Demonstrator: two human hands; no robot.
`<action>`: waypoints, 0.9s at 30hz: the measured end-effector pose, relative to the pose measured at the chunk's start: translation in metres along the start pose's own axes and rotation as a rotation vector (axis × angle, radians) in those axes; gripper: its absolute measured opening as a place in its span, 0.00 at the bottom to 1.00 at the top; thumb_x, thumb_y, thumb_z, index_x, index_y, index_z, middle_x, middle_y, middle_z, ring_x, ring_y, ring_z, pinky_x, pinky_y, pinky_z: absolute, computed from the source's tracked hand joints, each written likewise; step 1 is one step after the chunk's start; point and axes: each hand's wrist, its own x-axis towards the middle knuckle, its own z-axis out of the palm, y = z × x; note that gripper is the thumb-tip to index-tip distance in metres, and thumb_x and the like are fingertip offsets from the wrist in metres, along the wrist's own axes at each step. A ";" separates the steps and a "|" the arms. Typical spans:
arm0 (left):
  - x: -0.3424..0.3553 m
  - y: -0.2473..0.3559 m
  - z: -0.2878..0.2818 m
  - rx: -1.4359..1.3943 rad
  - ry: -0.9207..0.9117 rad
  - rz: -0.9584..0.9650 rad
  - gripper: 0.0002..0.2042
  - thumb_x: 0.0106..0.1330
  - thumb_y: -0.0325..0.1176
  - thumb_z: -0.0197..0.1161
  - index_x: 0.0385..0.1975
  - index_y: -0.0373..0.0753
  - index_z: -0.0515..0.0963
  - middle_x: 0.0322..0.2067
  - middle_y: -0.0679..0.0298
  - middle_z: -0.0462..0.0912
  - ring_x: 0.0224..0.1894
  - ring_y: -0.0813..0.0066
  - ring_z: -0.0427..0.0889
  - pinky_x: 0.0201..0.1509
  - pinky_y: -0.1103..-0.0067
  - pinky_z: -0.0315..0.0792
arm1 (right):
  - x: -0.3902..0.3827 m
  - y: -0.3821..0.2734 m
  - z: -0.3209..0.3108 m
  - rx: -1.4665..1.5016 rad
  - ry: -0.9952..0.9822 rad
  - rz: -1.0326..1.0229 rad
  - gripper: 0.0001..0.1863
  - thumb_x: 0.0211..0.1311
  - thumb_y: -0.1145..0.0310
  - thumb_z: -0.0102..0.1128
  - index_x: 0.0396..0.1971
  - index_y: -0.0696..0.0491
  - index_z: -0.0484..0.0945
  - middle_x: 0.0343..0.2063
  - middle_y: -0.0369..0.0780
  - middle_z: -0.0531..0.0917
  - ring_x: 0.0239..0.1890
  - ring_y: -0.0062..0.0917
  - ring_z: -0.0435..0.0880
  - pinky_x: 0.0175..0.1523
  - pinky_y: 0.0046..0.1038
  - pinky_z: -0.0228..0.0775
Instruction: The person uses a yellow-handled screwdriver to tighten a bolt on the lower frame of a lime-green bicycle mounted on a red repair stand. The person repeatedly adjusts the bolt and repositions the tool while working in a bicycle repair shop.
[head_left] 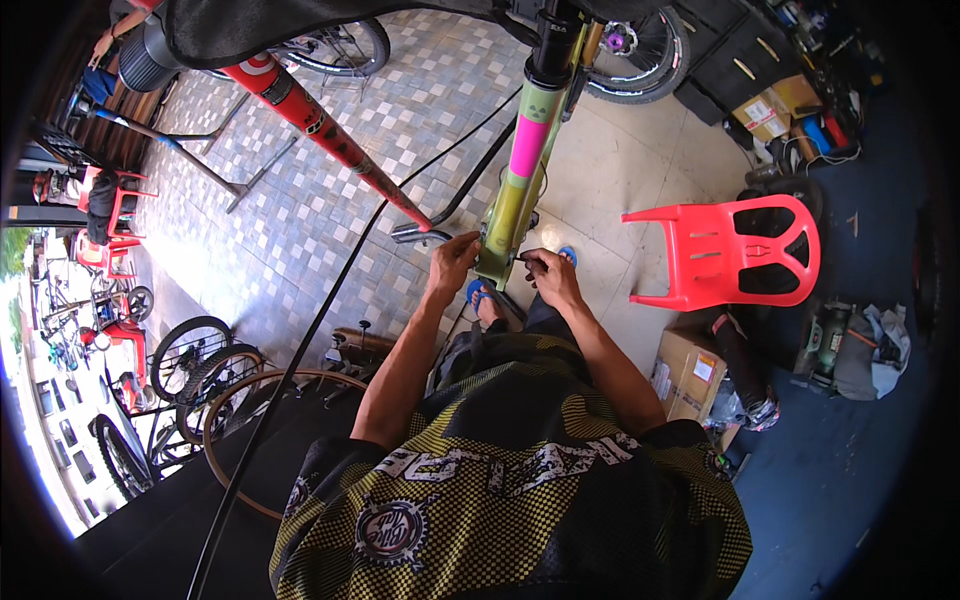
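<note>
A yellow-green bicycle frame (508, 205) with a bright pink band hangs in front of me, its lower end between my hands. At the left side of that end, my left hand (455, 265) is closed in a pinch with the fingertips against the frame. My right hand (552, 277) is on the other side, thumb and fingers pinched close to the frame's lower right edge. Whatever small part either hand grips is too small to make out. A red pole (335, 142) slants down toward the frame from the upper left, ending near my left hand.
A red plastic chair (690, 256) lies at my right, with a cardboard box (690, 375) below it. Bicycle wheels (190, 350) and parked bikes crowd the left. A dark cable (330, 295) crosses left of my arm. Black drawers (735, 55) stand at the far right.
</note>
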 end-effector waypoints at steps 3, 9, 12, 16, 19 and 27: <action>0.003 0.001 -0.002 -0.018 -0.036 -0.020 0.20 0.71 0.37 0.65 0.59 0.33 0.80 0.42 0.55 0.88 0.41 0.72 0.85 0.44 0.75 0.80 | 0.001 -0.004 0.003 0.061 0.014 0.034 0.07 0.70 0.76 0.59 0.44 0.58 0.83 0.35 0.40 0.90 0.29 0.22 0.90 0.33 0.25 0.81; 0.007 0.000 -0.006 -0.045 -0.063 -0.015 0.18 0.72 0.36 0.64 0.56 0.32 0.81 0.42 0.56 0.87 0.42 0.72 0.85 0.45 0.74 0.81 | 0.002 -0.011 0.009 0.137 0.025 0.090 0.07 0.69 0.75 0.62 0.44 0.61 0.78 0.33 0.43 0.89 0.30 0.22 0.90 0.30 0.24 0.80; 0.008 0.000 -0.007 -0.032 -0.070 -0.023 0.18 0.71 0.36 0.64 0.55 0.32 0.80 0.42 0.56 0.87 0.42 0.71 0.85 0.45 0.74 0.81 | 0.007 -0.011 0.011 0.132 0.008 0.091 0.08 0.69 0.74 0.63 0.43 0.61 0.78 0.33 0.43 0.89 0.29 0.22 0.90 0.30 0.24 0.79; 0.010 -0.006 -0.010 -0.067 -0.056 -0.039 0.19 0.72 0.37 0.64 0.56 0.31 0.80 0.44 0.56 0.86 0.44 0.71 0.85 0.47 0.74 0.82 | 0.007 -0.012 0.012 0.283 -0.042 0.176 0.08 0.70 0.73 0.63 0.43 0.62 0.78 0.33 0.42 0.88 0.30 0.23 0.89 0.31 0.24 0.80; 0.011 -0.011 -0.012 -0.098 -0.056 -0.054 0.20 0.73 0.39 0.63 0.57 0.31 0.79 0.47 0.56 0.85 0.46 0.70 0.85 0.50 0.73 0.82 | 0.007 -0.015 0.013 0.388 -0.057 0.207 0.07 0.71 0.74 0.61 0.43 0.62 0.78 0.33 0.41 0.87 0.31 0.23 0.89 0.33 0.25 0.80; 0.012 -0.007 -0.013 -0.124 -0.081 -0.067 0.20 0.73 0.39 0.63 0.57 0.31 0.80 0.47 0.55 0.85 0.46 0.69 0.86 0.50 0.73 0.82 | 0.007 -0.016 0.014 0.423 -0.055 0.224 0.07 0.72 0.74 0.60 0.44 0.62 0.78 0.33 0.41 0.87 0.33 0.24 0.88 0.36 0.25 0.82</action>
